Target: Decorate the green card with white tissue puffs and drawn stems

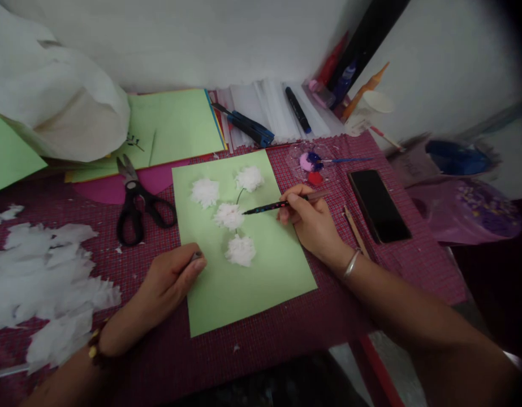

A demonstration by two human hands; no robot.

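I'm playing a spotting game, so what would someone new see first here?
Probably the four fluffy white puffs on the bright green sheet in the middle. Next, the dark pen in the right hand, its tip by the middle puff. Then the big black scissors, lying left of the sheet.

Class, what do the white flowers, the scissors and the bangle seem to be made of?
White flowers: probably matte tissue paper, with crumpled, ragged edges.
Scissors: metal blades, greyish with a dull sheen; black handles, likely plastic, thick and moulded-looking.
Bangle: likely polished metal, silvery with bright highlights.
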